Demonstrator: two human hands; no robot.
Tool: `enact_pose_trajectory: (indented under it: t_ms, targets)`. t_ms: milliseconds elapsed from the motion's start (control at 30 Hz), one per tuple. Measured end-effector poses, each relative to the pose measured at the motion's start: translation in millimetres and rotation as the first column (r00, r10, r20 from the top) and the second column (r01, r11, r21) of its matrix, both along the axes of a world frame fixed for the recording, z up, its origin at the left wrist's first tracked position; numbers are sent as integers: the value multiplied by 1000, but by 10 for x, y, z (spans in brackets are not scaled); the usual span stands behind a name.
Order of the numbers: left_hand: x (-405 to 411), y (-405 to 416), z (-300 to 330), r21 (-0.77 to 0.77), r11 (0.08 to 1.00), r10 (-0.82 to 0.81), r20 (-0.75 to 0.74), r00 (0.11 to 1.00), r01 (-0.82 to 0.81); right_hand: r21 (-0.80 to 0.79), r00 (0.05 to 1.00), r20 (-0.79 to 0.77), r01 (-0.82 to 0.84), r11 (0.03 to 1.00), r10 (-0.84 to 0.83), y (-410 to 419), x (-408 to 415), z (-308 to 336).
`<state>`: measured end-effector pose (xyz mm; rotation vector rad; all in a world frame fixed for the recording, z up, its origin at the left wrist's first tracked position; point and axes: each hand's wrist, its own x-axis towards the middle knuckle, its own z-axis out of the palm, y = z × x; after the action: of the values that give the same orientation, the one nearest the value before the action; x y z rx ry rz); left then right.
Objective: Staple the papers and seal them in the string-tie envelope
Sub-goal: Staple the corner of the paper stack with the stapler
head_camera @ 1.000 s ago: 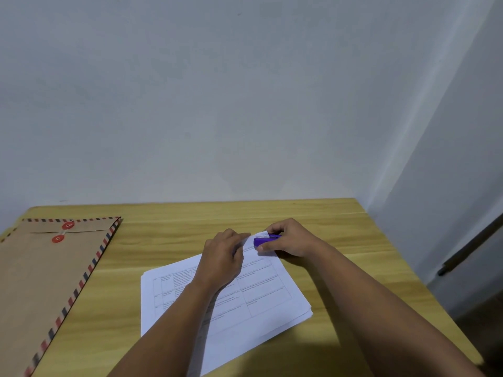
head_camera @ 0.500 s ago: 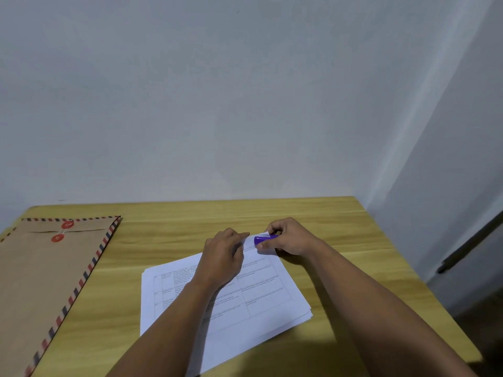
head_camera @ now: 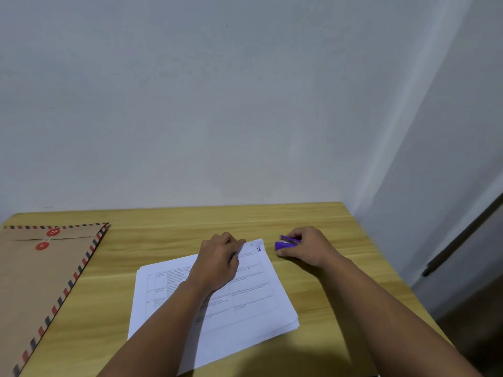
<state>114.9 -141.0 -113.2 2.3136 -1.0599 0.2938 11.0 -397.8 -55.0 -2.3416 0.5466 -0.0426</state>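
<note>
A stack of white printed papers (head_camera: 250, 300) lies on the wooden table (head_camera: 168, 235), its far corner marked with a handwritten "1". My left hand (head_camera: 217, 261) rests on the papers near that corner, fingers curled down onto the sheet. My right hand (head_camera: 304, 247) grips a small purple stapler (head_camera: 285, 242) just right of the papers' corner, apart from the sheets. A brown string-tie envelope (head_camera: 35, 289) with striped edges and two red discs lies at the left.
A plain wall stands behind the table. The table's right edge (head_camera: 392, 270) drops off beside a grey wall with a dark bar. Bare wood lies between the envelope and the papers.
My right hand has pulled the purple stapler off the papers' far corner and moved it to the right. My left hand stays on the papers.
</note>
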Motion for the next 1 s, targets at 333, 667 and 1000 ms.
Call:
enact_pose_trajectory:
  t_ms: [333, 667, 1000]
  targets:
    - [-158, -357, 112, 163, 986, -34, 65, 997, 22, -427, 990, 10, 129, 895, -138, 42, -364, 71]
    - [94, 1487, 430, 370, 818, 464, 28, 886, -440, -436, 955, -143, -296, 850, 259, 1227, 50, -14]
    - [70, 3308, 454, 431, 588, 768, -29, 640, -685, -499, 941, -274, -314, 808, 196, 1574, 421, -164]
